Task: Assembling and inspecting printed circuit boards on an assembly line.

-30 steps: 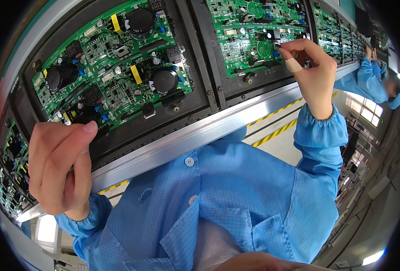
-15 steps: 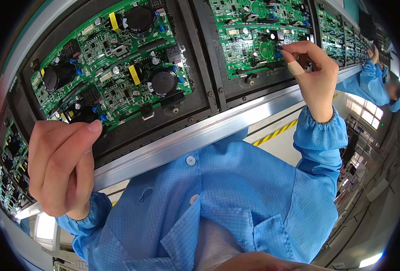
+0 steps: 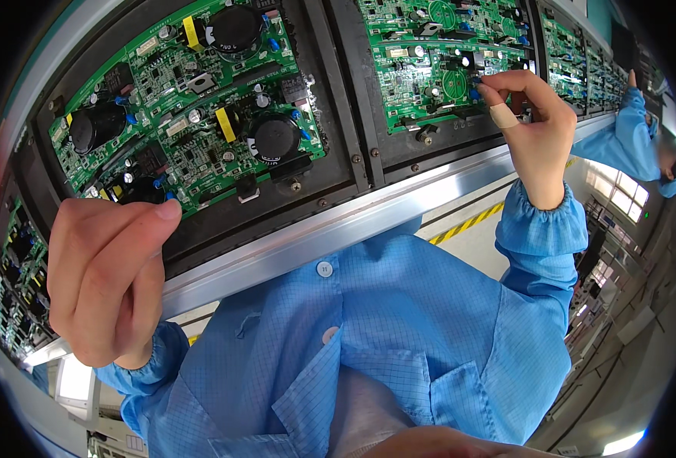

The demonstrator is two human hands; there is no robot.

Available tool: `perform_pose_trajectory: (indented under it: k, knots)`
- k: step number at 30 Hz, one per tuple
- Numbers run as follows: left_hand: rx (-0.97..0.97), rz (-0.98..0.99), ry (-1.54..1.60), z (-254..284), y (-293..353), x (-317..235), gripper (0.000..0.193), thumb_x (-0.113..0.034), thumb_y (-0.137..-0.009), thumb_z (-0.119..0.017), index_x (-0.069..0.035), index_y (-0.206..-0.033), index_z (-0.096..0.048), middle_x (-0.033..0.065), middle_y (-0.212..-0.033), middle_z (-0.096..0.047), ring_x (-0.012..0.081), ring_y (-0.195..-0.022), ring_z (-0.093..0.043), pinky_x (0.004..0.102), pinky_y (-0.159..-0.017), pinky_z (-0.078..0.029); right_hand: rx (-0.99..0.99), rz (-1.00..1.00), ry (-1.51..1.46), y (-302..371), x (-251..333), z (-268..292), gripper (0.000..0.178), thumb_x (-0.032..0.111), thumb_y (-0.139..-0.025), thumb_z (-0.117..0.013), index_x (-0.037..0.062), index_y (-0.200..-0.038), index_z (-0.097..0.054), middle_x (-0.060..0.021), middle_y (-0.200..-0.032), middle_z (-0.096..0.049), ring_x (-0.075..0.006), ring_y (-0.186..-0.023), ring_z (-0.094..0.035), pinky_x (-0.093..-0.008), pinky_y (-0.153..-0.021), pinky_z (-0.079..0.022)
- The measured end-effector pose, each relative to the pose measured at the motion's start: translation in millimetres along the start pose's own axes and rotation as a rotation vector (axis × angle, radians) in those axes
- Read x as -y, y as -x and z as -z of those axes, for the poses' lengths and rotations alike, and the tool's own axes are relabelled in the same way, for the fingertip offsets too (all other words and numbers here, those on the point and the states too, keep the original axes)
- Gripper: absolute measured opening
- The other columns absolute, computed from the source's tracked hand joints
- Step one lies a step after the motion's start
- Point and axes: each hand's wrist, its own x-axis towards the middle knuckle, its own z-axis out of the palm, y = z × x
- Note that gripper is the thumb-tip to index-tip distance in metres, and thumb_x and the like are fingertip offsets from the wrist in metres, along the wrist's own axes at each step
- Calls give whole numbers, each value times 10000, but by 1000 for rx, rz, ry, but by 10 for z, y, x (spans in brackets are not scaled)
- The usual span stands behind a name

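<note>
My right hand (image 3: 538, 126), with a tan bandage around one finger, pinches at a small blue disc-shaped component (image 3: 477, 79) near the right edge of a green circuit board (image 3: 406, 82). A second blue part sits just below those fingertips. My left hand (image 3: 112, 275) is closed beside the lower left corner of the nearer circuit board (image 3: 200, 164). Its thumb lies against the curled fingers; whatever they hold, if anything, is hidden. Black round capacitors (image 3: 274, 137), yellow-wrapped parts (image 3: 225, 124) and blue discs stand on this board.
Black carrier frames (image 3: 345, 164) with screws hold the boards in a row along a metal rail (image 3: 315, 237) before my body. More boards (image 3: 567, 65) continue to the right, where a co-worker in a blue sleeve (image 3: 632, 126) reaches in. Others stand at far left.
The boards have barely shifted in view. My left hand has moved slightly right, still closed. My right hand stays pinched at the same spot. The co-worker's hand has moved up a little.
</note>
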Motion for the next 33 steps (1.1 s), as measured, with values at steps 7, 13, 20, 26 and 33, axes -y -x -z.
perform_pose_trajectory:
  k: [7, 13, 20, 26, 33]
  knots:
    - [-6, -8, 6, -29, -16, -8, 393, 93, -589, -759, 71, -979, -715, 172, -826, -678, 264, -643, -578, 325, -523, -436, 0, -30, -8, 7, 11, -7, 121, 58, -819, -815, 56, -925, -758, -5, -817, -718, -95, -633, -496, -244, -583, -435]
    - [-1, -8, 6, -48, -40, -17, 404, 95, -580, -756, 67, -981, -719, 168, -827, -680, 264, -641, -581, 325, -519, -438, -45, -29, -32, 22, -15, -61, 113, 53, -815, -815, 56, -911, -755, -8, -813, -715, -96, -633, -514, -244, -588, -438]
    - [-25, -2, 4, -60, -60, -41, 400, 91, -573, -751, 64, -971, -724, 162, -813, -679, 262, -643, -589, 320, -518, -445, -48, -32, -13, 4, 44, -64, 121, 48, -806, -819, 55, -910, -757, -10, -796, -707, -92, -637, -525, -245, -590, -441]
    - [-30, -11, 14, -74, -74, -37, 401, 76, -567, -754, 66, -967, -730, 160, -810, -681, 259, -641, -589, 316, -514, -444, -14, -54, -49, -22, 28, -39, 116, 47, -811, -816, 60, -914, -763, -6, -805, -716, -88, -630, -506, -248, -579, -431]
    - [-55, -20, 9, -124, -81, -32, 398, 52, -560, -763, 56, -957, -740, 151, -802, -683, 251, -632, -582, 312, -510, -438, -14, 4, 18, -34, 55, -45, 117, 30, -830, -801, 48, -936, -756, -5, -860, -730, -78, -657, -510, -237, -585, -406]
